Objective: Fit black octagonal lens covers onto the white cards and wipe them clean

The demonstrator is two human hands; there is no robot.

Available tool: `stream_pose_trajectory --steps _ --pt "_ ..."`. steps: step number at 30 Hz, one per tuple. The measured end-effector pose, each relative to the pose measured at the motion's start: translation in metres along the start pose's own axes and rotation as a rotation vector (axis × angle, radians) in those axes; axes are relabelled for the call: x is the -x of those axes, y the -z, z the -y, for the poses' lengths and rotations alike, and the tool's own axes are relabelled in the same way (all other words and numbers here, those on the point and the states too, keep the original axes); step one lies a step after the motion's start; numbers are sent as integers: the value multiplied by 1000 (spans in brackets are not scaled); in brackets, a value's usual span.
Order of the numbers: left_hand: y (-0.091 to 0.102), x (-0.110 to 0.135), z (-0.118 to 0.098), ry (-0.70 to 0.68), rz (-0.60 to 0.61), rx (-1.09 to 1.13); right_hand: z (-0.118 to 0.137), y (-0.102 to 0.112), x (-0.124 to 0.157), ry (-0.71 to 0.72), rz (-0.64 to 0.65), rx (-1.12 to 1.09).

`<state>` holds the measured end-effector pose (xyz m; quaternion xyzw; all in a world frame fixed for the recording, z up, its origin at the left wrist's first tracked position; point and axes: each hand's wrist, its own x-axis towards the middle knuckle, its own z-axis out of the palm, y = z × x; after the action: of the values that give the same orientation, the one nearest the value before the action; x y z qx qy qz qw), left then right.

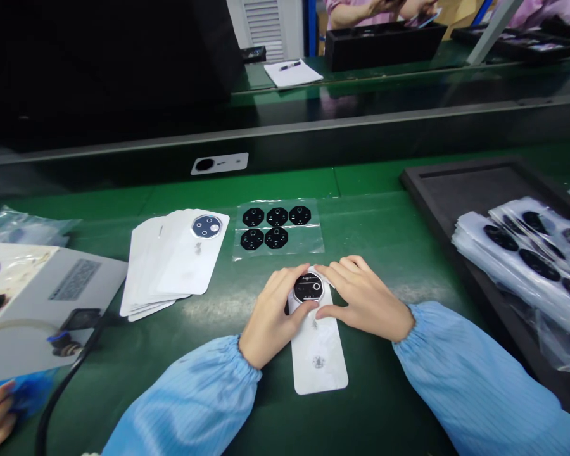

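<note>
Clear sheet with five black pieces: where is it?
Head view, near centre: the clear sheet lies right of the white panels, beyond the left hand.

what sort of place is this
Likely a factory assembly line: a stack of white panels lies on the green bench, a dark tray holds plastic sheets, and a person in pink works beyond.
</note>
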<state>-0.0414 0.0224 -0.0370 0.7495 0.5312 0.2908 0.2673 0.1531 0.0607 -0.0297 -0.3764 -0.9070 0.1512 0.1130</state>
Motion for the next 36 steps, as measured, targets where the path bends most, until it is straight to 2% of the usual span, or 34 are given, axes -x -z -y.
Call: stream_pose_trajectory --steps 16,36 --pt "1 1 -1 -41 -7 -2 1 0 1 -1 -1 11" --pt "3 -1 -5 0 17 3 0 1 0 4 -16 12"
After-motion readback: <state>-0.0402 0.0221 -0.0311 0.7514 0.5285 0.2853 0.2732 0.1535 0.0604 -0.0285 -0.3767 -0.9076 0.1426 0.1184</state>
